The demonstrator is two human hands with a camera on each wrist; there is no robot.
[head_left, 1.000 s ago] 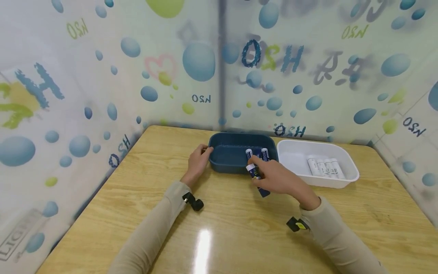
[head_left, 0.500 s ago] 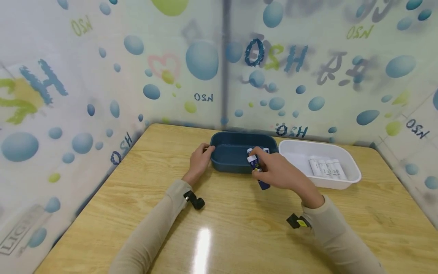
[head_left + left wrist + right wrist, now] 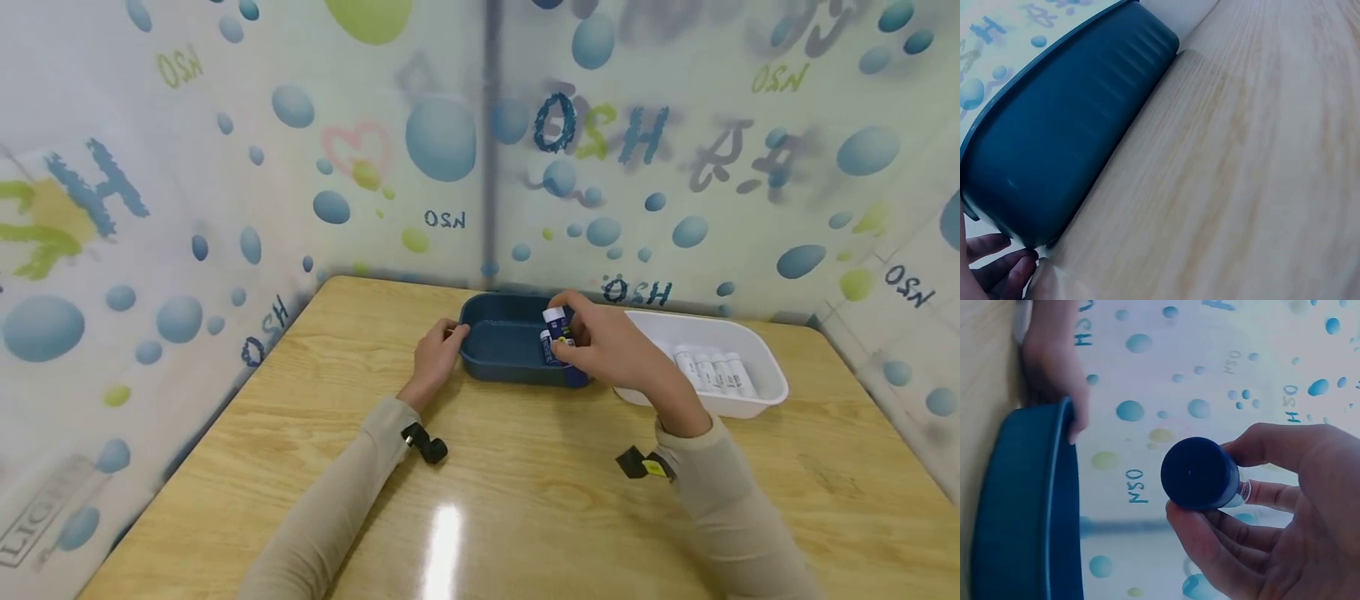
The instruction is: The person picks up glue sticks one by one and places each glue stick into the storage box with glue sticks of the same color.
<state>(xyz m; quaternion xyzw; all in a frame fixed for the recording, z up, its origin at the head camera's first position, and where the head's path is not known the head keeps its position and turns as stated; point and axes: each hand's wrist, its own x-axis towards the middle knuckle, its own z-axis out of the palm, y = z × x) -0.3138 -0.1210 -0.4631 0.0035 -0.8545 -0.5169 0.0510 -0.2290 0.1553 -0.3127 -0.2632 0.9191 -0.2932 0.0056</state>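
My left hand (image 3: 437,358) holds the left end of a dark blue plastic bin (image 3: 498,370), its thumb over the rim. In the left wrist view, the fingers (image 3: 1013,272) lie against the outside of that end. My right hand (image 3: 611,343) pinches a dark blue glue stick (image 3: 556,322) with a white end, tilted over the bin's right part. The right wrist view shows the stick's round, dark blue end (image 3: 1194,474) between thumb and fingers, higher than the bin's rim (image 3: 1054,487). Behind it another dark blue stick (image 3: 547,348) lies in the bin; the right hand hides the rest of that corner.
Close on the right of the blue bin stands a white bin (image 3: 776,387), with several white sticks (image 3: 716,372) side by side in it. Both rest on a wooden table (image 3: 517,492) near its back edge, in front of a patterned curtain (image 3: 442,137).
My right hand has lifted the glue stick from in front of the blue bin's front wall up and away from me, over the bin. The left hand stays at the bin's end.
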